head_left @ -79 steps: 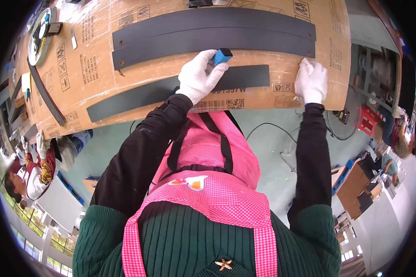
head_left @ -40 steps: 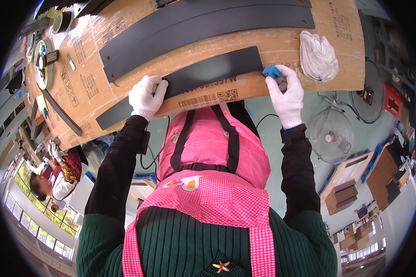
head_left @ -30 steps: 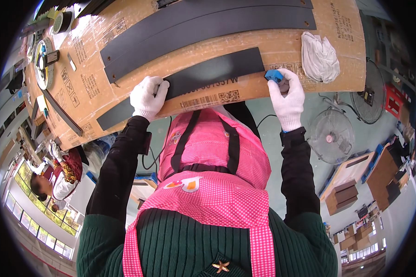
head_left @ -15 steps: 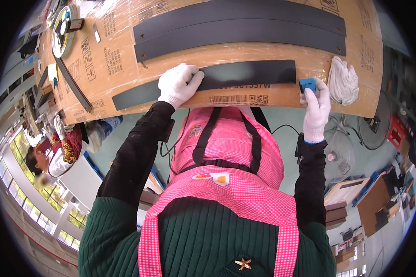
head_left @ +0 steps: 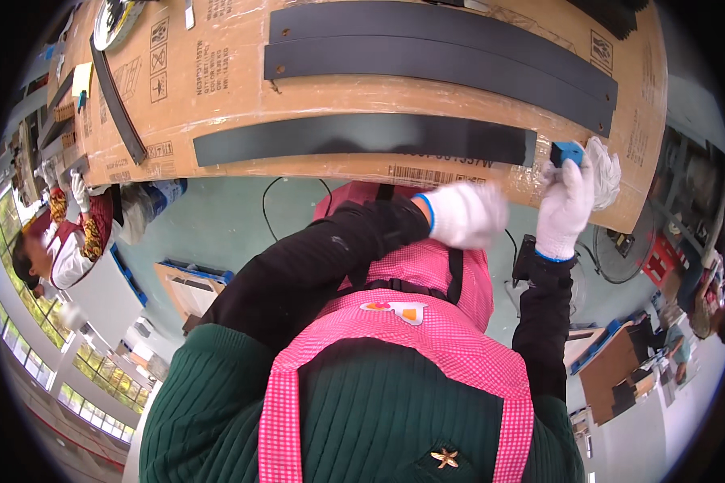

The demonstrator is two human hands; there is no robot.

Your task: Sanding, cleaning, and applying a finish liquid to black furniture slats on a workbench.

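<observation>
My right hand (head_left: 566,205), in a white knit glove, pinches a small blue block with a dark side (head_left: 569,153) just past the right end of a flat dark grey strip (head_left: 338,141). That strip lies along the near edge of the cardboard-topped table. My left hand (head_left: 465,216), also gloved in white, is off the strip, in front of the table edge and reaching across my body. Motion blurs its fingers, so their pose is unclear. A crumpled white glove or cloth (head_left: 606,175) lies right beside my right hand, partly hidden by it.
Two wider dark strips (head_left: 443,60) lie side by side farther back on the cardboard (head_left: 234,101). A narrow dark strip (head_left: 114,97) and a round container (head_left: 117,24) are at the left. Another person (head_left: 64,233) works at far left. A fan (head_left: 620,249) stands at right.
My left hand has let go of the strip and swung right and toward me. My right hand, still holding the blue block, has shifted slightly right. The head view has shifted too.
</observation>
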